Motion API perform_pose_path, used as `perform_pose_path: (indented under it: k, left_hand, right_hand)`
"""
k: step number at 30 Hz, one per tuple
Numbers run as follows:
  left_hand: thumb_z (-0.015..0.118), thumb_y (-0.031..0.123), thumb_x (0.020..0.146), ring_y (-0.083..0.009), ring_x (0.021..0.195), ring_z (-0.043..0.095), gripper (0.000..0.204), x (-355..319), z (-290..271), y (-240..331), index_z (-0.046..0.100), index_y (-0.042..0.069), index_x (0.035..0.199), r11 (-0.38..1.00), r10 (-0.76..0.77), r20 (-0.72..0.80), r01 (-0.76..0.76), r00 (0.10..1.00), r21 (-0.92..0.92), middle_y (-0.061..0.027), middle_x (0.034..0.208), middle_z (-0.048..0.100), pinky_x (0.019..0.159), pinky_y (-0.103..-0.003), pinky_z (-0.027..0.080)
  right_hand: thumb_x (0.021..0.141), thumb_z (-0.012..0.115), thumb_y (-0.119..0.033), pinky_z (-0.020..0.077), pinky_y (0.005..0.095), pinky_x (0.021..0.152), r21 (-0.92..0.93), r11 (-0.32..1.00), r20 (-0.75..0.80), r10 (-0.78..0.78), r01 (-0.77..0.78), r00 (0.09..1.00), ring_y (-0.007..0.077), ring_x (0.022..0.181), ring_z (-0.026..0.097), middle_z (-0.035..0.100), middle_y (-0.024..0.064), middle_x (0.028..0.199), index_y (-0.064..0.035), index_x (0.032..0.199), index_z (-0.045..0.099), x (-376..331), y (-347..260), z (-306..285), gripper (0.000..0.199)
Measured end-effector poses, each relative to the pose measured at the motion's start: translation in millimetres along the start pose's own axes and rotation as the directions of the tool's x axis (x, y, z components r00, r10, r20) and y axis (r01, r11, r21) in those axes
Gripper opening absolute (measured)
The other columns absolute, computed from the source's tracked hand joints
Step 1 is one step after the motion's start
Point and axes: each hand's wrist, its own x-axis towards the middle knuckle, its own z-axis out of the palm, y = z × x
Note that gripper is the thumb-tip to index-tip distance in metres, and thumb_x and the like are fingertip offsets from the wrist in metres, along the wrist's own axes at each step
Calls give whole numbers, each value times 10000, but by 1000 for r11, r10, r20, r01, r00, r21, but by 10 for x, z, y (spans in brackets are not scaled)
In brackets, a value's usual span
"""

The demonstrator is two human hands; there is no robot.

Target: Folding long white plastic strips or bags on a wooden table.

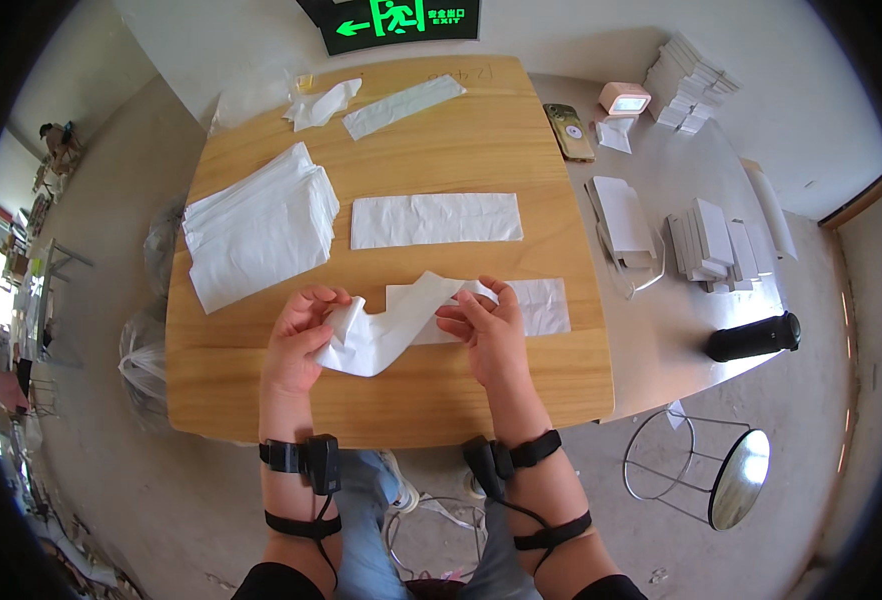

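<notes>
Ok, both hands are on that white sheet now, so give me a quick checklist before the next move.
1. Left hand pinching the white sheet: ok.
2. Right hand holding its other end: ok.
3. Sheet flat: not ok, it is twisted and lifted.
4. Flat strip on the wooden table beneath it: ok, partly covered.
5. Stack of sheets apart from the hands: ok.
6. Grip firmness: cannot tell.

both hands hold a crumpled white tissue sheet (386,325) above the light wooden table (261,390): the left hand (301,335) pinches its left end, the right hand (491,330) its right. a flat white tissue strip (546,305) lies under it, another flat strip (436,220) beyond, and a thick stack of white tissues (256,225) to the left.
</notes>
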Motion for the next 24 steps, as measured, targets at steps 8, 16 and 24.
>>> perform_pose_path:
  k: [8, 16, 24]
  left_hand:
    - [557, -63, 781, -217, 1127, 575, 450, -15, -59, 14, 526, 31, 1220, 997, -82, 4, 82, 997, 3, -126, 1171, 607, 985, -335, 449]
    - [550, -71, 777, -197, 1108, 581, 452, -25, -46, 40, 531, 30, 1218, 997, -69, -27, 70, 997, 20, -120, 1159, 616, 973, -320, 449]
    - [557, -65, 777, -194, 1105, 585, 442, -19, -69, 18, 542, 34, 1207, 997, -72, -14, 73, 997, 30, -118, 1150, 623, 974, -317, 447]
  right_hand:
    - [903, 663, -71, 546, 298, 607, -500, 865, 4, -47, 43, 999, 179, 726, 661, 650, 131, 958, 22, 1259, 407, -35, -49, 76, 448]
    - [713, 811, -225, 518, 389, 683, -937, -218, 345, -456, 272, 820, 299, 812, 623, 621, 93, 888, -81, 872, 643, -174, 124, 109, 273]
    - [720, 788, -189, 511, 382, 678, -923, -233, 381, -448, 306, 809, 282, 813, 633, 620, 66, 837, -88, 794, 640, -106, 221, 89, 195]
